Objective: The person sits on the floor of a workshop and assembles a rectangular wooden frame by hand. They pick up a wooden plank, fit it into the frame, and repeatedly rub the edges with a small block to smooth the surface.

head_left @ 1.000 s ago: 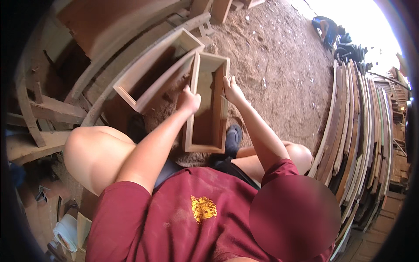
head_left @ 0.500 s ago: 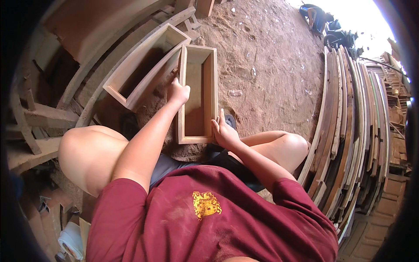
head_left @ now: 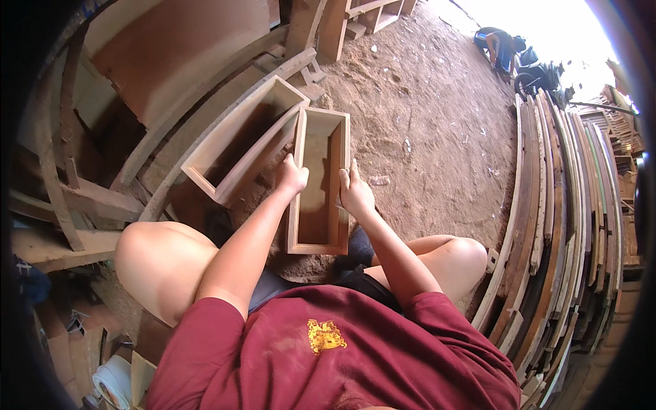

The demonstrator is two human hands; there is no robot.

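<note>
A long, open wooden drawer box (head_left: 318, 249) with pale walls and a darker bottom sits in front of me between my knees. My left hand (head_left: 292, 175) is closed round its left wall, about midway along, the fingertips partly hidden. On the opposite wall, my right hand (head_left: 357, 193) grips with its fingers reaching forward along the outer side. A second wooden drawer box (head_left: 239, 154) stands at a slant just to the left. Its far right corner meets or nearly meets the first box's far left corner.
Curved-looking wooden frame pieces (head_left: 157, 198) and a brown panel (head_left: 198, 55) line the left side. Long planks (head_left: 540, 225) are stacked at right. A wooden shelf unit (head_left: 372, 17) stands ahead on the sandy ground (head_left: 424, 123). Far right, a person (head_left: 502, 48) bends beside a motorbike (head_left: 533, 78).
My right hand has shifted forward along the box's right wall, from near its close end to about the middle. The left hand keeps its grip. The whole view has tilted slightly.
</note>
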